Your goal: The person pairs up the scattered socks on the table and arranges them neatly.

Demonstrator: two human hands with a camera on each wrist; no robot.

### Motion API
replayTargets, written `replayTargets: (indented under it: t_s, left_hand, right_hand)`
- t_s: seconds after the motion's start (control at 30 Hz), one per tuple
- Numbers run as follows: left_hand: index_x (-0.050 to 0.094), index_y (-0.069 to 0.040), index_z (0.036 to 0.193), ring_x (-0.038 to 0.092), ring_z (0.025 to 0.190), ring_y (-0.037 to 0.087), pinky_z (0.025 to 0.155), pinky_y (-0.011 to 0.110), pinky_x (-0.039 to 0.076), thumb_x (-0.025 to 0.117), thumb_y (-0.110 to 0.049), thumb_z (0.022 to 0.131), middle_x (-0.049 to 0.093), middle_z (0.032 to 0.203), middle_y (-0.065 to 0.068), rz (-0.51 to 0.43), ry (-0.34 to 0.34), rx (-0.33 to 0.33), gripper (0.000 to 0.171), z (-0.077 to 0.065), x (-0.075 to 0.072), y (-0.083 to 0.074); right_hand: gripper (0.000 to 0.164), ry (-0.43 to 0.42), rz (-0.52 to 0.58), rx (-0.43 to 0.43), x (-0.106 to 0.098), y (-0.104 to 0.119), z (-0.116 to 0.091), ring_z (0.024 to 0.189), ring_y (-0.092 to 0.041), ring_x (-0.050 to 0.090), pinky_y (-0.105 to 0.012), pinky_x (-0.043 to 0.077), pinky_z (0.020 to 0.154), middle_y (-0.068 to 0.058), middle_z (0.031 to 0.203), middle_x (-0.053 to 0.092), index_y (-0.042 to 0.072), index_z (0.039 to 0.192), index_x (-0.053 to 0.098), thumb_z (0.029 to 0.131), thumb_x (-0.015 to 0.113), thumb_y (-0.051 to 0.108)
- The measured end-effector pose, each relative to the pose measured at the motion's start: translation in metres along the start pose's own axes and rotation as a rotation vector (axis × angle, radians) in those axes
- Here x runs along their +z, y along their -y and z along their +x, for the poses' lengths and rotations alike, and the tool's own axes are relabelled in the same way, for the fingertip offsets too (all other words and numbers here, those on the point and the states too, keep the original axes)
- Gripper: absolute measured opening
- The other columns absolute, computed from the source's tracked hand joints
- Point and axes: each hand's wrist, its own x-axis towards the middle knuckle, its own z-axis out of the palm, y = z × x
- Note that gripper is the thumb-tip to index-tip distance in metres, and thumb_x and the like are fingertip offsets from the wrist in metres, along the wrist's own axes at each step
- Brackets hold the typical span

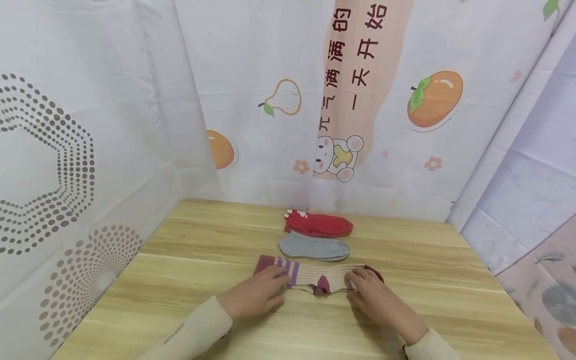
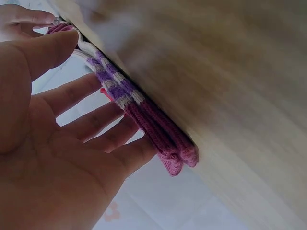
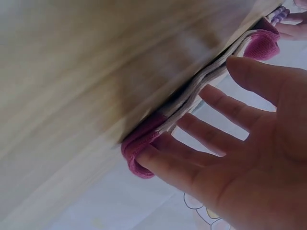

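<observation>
A pair of beige socks (image 1: pixel 315 272) with maroon cuffs, heels and toes and purple stripes lies flat on the table, one laid over the other. My left hand (image 1: pixel 260 295) rests on the striped cuff end, its fingers spread. At the toe end, my right hand (image 1: pixel 373 299) rests with extended fingers on the fabric. In the left wrist view the left fingertips touch the maroon cuff (image 2: pixel 163 136). The right wrist view has the right fingers touching the beige edge and the maroon toe (image 3: pixel 139 148). Between both hands, the maroon heel (image 1: pixel 322 285) sticks out toward me.
Just behind the beige pair lie grey socks (image 1: pixel 314 246), and red socks (image 1: pixel 321 224) lie behind those. All are on a wood-grain table (image 1: pixel 180 260). A printed curtain (image 1: pixel 265 150) hangs along the table's back edge, with more cloth at both sides.
</observation>
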Motion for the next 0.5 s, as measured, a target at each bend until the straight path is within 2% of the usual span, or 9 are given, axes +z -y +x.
replayTargets:
  t_s: [0.17, 0.33, 0.4, 0.5]
  left_hand:
    - [0.053, -0.004, 0.139, 0.047, 0.134, 0.032, 0.110, 0.043, 0.039, 0.064, -0.029, 0.097, 0.050, 0.143, 0.018, 0.003, 0.014, -0.016, 0.050, 0.0043, 0.0041, 0.0045]
    - [0.048, -0.005, 0.144, 0.041, 0.138, 0.034, 0.114, 0.045, 0.034, 0.063, -0.035, 0.097, 0.044, 0.149, 0.018, 0.011, 0.046, -0.040, 0.057, 0.0078, 0.0059, 0.0068]
    - [0.050, -0.006, 0.143, 0.043, 0.137, 0.033, 0.114, 0.045, 0.034, 0.062, -0.036, 0.098, 0.046, 0.148, 0.017, 0.013, 0.028, -0.038, 0.055, 0.0080, 0.0055, 0.0066]
    - [0.052, -0.006, 0.141, 0.042, 0.137, 0.036, 0.113, 0.052, 0.033, 0.058, -0.038, 0.099, 0.047, 0.146, 0.018, 0.049, -0.044, -0.035, 0.053, 0.0041, 0.0043, 0.0050]
  right_hand:
    - [0.018, 0.010, -0.004, -0.015, 0.0004, -0.0042, 0.0035, 0.105, -0.025, 0.059, -0.047, 0.050, 0.089, -0.007, 0.110, 0.060, 0.007, 0.105, 0.061, 0.091, 0.071, 0.009]
    - [0.021, 0.009, -0.059, -0.002, 0.0003, -0.0064, 0.0046, 0.107, -0.029, 0.060, -0.048, 0.051, 0.091, -0.010, 0.111, 0.062, 0.005, 0.108, 0.063, 0.091, 0.072, 0.013]
    - [0.022, -0.014, -0.096, -0.006, 0.0000, -0.0065, 0.0025, 0.105, -0.028, 0.060, -0.047, 0.052, 0.088, -0.009, 0.110, 0.063, 0.006, 0.108, 0.064, 0.090, 0.073, 0.015]
    - [0.030, -0.087, -0.162, -0.013, -0.0017, -0.0065, -0.0048, 0.110, -0.033, 0.060, -0.052, 0.052, 0.089, -0.013, 0.115, 0.064, 0.005, 0.114, 0.065, 0.090, 0.074, 0.020]
